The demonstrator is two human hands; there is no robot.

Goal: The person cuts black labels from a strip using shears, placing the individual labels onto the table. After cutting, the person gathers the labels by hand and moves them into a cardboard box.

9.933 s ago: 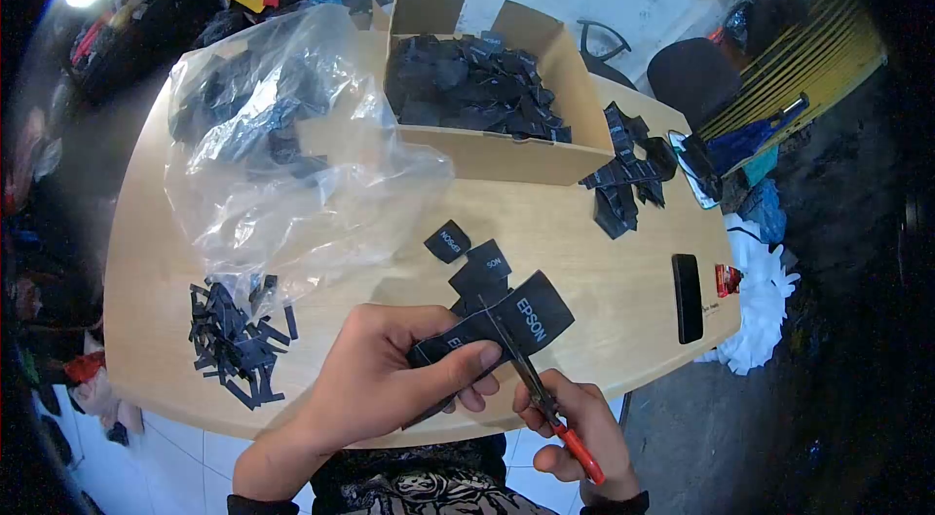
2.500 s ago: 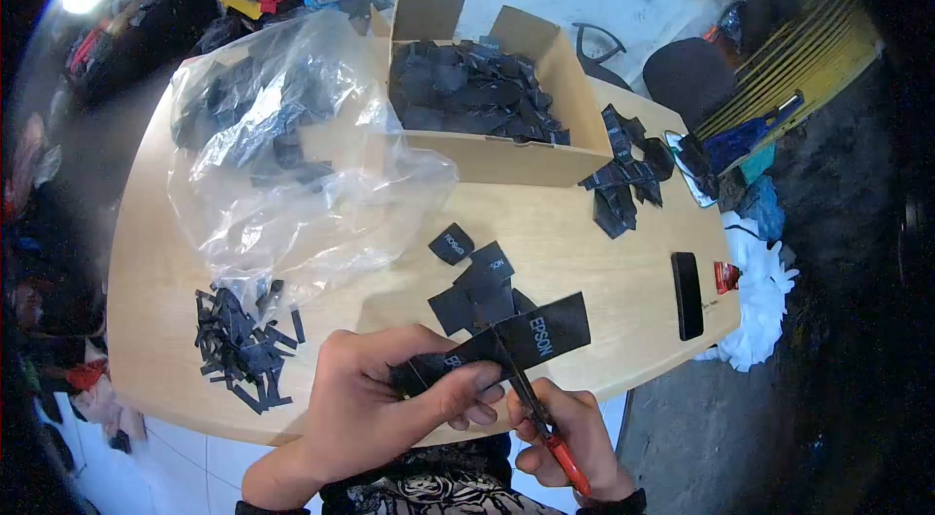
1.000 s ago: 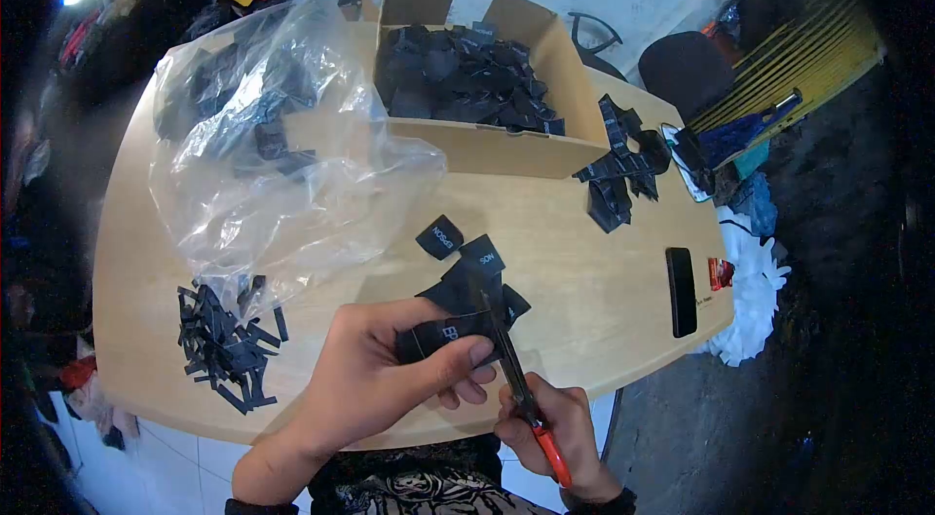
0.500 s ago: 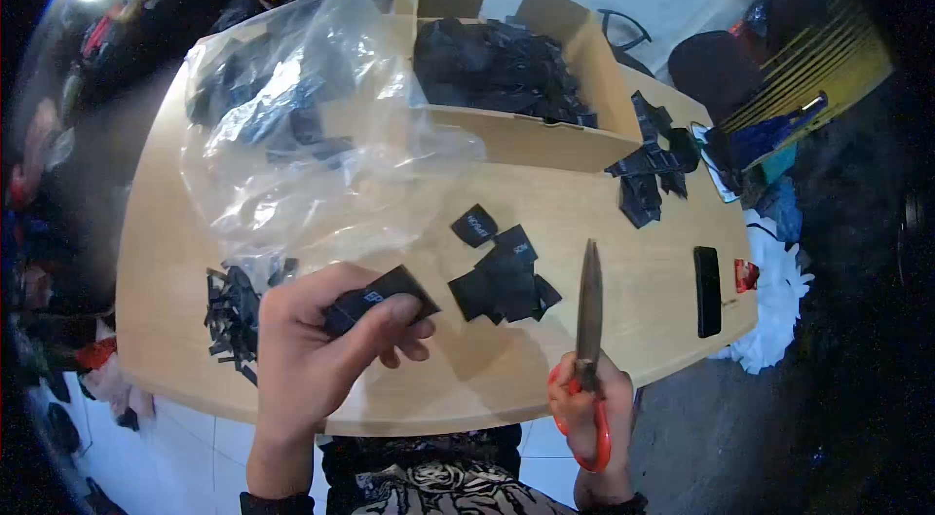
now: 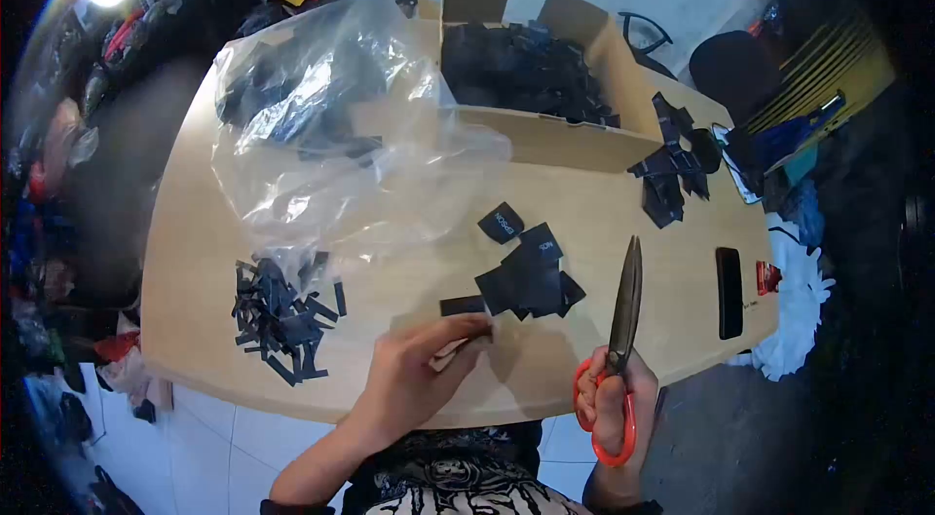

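Observation:
My left hand (image 5: 414,381) reaches over the near table edge, its fingertips pinching the near edge of a small black label piece (image 5: 460,305) that lies flat on the wooden table (image 5: 195,252). My right hand (image 5: 606,403) grips the orange handles of a pair of scissors (image 5: 623,315), blades closed and pointing away from me, above the table edge. A small pile of cut black labels (image 5: 531,279) lies just beyond, between both hands, with one printed label (image 5: 502,222) behind it.
A heap of thin black strips (image 5: 282,308) lies at the left. A large clear plastic bag (image 5: 331,125) holds black pieces. A cardboard box (image 5: 545,137) of black labels stands at the back. Black scraps (image 5: 672,174) and a phone (image 5: 729,293) lie at the right.
The long label was cut through; the cut end dropped onto the pile. My left hand carried the remaining piece left, then lowered it onto the table. My right hand lifted the scissors away to the right.

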